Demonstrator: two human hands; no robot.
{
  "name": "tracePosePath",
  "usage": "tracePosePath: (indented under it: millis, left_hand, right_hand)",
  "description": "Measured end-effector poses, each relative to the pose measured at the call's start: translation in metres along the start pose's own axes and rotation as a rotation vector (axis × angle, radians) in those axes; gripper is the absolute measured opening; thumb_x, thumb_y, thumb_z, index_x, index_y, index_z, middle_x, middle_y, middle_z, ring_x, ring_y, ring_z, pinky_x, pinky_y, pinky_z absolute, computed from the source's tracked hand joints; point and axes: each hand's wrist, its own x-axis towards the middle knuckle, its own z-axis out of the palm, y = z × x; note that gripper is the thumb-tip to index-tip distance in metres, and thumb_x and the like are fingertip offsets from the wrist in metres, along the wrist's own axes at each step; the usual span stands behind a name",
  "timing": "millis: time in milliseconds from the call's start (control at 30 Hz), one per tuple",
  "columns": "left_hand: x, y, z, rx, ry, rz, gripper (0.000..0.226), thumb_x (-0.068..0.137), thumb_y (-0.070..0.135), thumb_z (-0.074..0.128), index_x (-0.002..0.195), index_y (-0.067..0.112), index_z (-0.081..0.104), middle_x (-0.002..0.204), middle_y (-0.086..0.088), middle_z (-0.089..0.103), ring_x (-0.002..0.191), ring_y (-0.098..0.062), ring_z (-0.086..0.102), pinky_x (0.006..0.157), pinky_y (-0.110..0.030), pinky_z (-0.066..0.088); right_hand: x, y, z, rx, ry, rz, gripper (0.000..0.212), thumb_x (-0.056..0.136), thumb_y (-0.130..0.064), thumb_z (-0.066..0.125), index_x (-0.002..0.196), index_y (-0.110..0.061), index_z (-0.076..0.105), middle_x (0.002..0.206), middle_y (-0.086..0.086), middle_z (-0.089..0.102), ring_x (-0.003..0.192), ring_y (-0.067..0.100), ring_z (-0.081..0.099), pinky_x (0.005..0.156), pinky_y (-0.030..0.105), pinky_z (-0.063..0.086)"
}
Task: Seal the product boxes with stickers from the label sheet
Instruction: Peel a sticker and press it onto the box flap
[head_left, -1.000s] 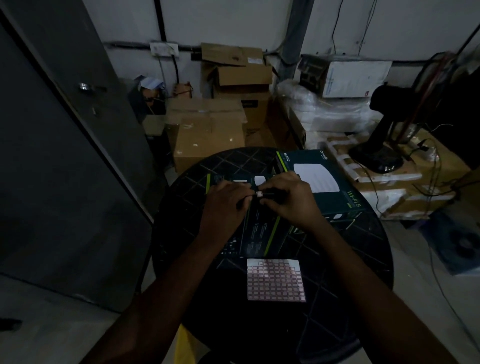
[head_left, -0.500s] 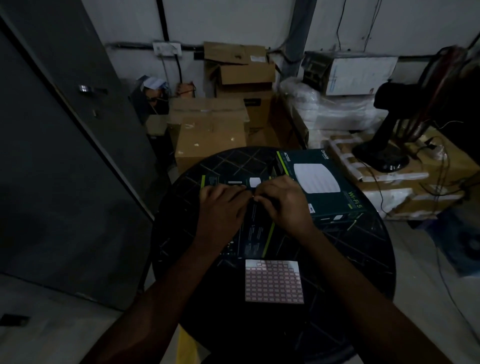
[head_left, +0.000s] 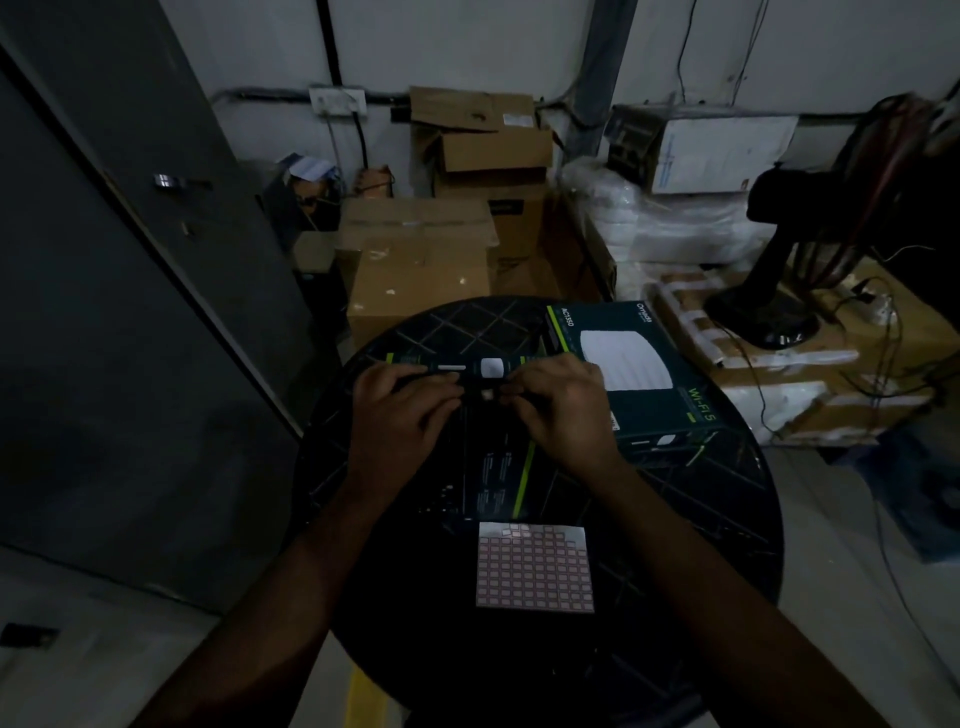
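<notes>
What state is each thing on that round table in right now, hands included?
Near box: lying flat, both hands at its far edge.
Sticker: small, between the fingertips.
Second box: flat, untouched.
Label sheet: flat, top row partly used.
Left hand: on box.
Right hand: on box.

- One head-worn view, looking forward and down onto the round table (head_left: 701, 545), close above it.
- Stacked cartons (head_left: 421, 270) fill the dim background, apparently against a wall.
</notes>
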Motion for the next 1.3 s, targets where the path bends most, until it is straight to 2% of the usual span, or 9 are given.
tracePosePath:
  millis: [100, 267, 467, 700, 867, 967, 1033, 1100, 1300]
  left_hand:
    - [-0.002, -0.015, -0.005, -0.115, -0.013, -0.137, 0.014, 0.09, 0.023, 0.071, 0.103, 0.021, 0.075, 0.114, 0.009, 0.072, 0.113, -0.02, 0.057, 0.095, -0.045, 0.046]
    - [0.0, -0.016, -0.02, -0.067, -0.004, -0.165, 0.01, 0.088, 0.022, 0.075, 0.095, 0.015, 0.074, 0.107, 0.005, 0.072, 0.111, -0.02, 0.053, 0.094, -0.038, 0.046]
    - [0.002, -0.028, -0.029, -0.311, -0.023, -0.396, 0.016, 0.086, 0.017, 0.075, 0.102, 0.02, 0.077, 0.112, 0.013, 0.07, 0.106, -0.005, 0.066, 0.095, -0.021, 0.051]
    - [-0.004, -0.029, -0.019, -0.569, 0.064, -0.597, 0.036, 0.089, 0.006, 0.069, 0.096, 0.042, 0.074, 0.112, 0.023, 0.071, 0.111, -0.012, 0.067, 0.098, -0.046, 0.053]
    - [-0.014, -0.033, -0.013, -0.718, 0.061, -0.716, 0.036, 0.094, 0.005, 0.062, 0.107, 0.037, 0.073, 0.129, 0.016, 0.064, 0.124, -0.013, 0.059, 0.101, -0.048, 0.049]
    - [-0.014, -0.026, -0.014, -0.731, -0.026, -0.896, 0.039, 0.097, 0.005, 0.058, 0.133, 0.019, 0.058, 0.134, 0.001, 0.058, 0.124, -0.014, 0.057, 0.106, -0.037, 0.044]
    - [-0.009, -0.016, -0.016, -0.831, -0.064, -1.066, 0.036, 0.101, 0.013, 0.054, 0.136, 0.009, 0.054, 0.133, -0.009, 0.058, 0.127, -0.024, 0.054, 0.104, -0.032, 0.042]
    - [-0.002, -0.009, -0.023, -0.974, -0.061, -1.219, 0.039, 0.103, 0.027, 0.049, 0.138, 0.01, 0.049, 0.139, -0.011, 0.052, 0.132, -0.028, 0.047, 0.104, -0.037, 0.042]
    - [0.008, -0.003, -0.041, -1.235, -0.151, -1.422, 0.069, 0.099, 0.06, 0.033, 0.152, 0.017, 0.03, 0.148, -0.012, 0.038, 0.143, -0.04, 0.028, 0.111, -0.061, 0.032]
  right_hand:
    - [-0.01, 0.017, -0.005, 0.014, 0.043, 0.038, 0.022, 0.087, -0.031, 0.074, 0.108, -0.037, 0.076, 0.118, -0.02, 0.068, 0.11, 0.017, 0.051, 0.088, 0.035, 0.041]
    - [-0.016, 0.02, -0.004, 0.0, 0.122, 0.082, 0.02, 0.084, -0.022, 0.078, 0.105, -0.022, 0.079, 0.108, -0.007, 0.072, 0.108, 0.02, 0.055, 0.085, 0.025, 0.046]
    - [-0.018, 0.037, -0.014, 0.239, 0.172, 0.255, 0.012, 0.081, -0.012, 0.082, 0.092, -0.01, 0.079, 0.118, 0.002, 0.069, 0.102, 0.0, 0.063, 0.091, 0.019, 0.054]
    - [-0.014, 0.037, -0.019, 0.279, 0.168, 0.332, 0.012, 0.078, -0.014, 0.084, 0.085, -0.012, 0.075, 0.085, -0.006, 0.072, 0.081, -0.008, 0.062, 0.076, -0.001, 0.042]
    - [-0.019, 0.052, -0.031, 0.362, 0.074, 0.339, 0.017, 0.088, -0.022, 0.076, 0.104, -0.017, 0.074, 0.095, -0.008, 0.074, 0.081, -0.001, 0.068, 0.074, 0.012, 0.052]
    - [-0.026, 0.053, -0.024, 0.486, -0.07, 0.433, 0.047, 0.097, -0.031, 0.063, 0.142, -0.022, 0.054, 0.101, 0.002, 0.066, 0.083, 0.006, 0.063, 0.073, 0.014, 0.049]
    - [-0.025, 0.043, -0.025, 0.72, -0.163, 0.592, 0.055, 0.101, -0.038, 0.052, 0.153, -0.029, 0.037, 0.114, 0.016, 0.06, 0.098, 0.015, 0.063, 0.078, 0.029, 0.056]
    - [-0.02, 0.029, -0.032, 0.958, -0.251, 0.795, 0.046, 0.105, -0.046, 0.037, 0.15, -0.037, 0.036, 0.142, 0.007, 0.049, 0.119, 0.019, 0.055, 0.087, 0.046, 0.057]
    - [-0.013, 0.025, -0.035, 1.114, -0.435, 1.14, 0.062, 0.094, -0.075, 0.027, 0.135, -0.038, 0.053, 0.133, 0.003, 0.057, 0.125, 0.028, 0.054, 0.095, 0.055, 0.054]
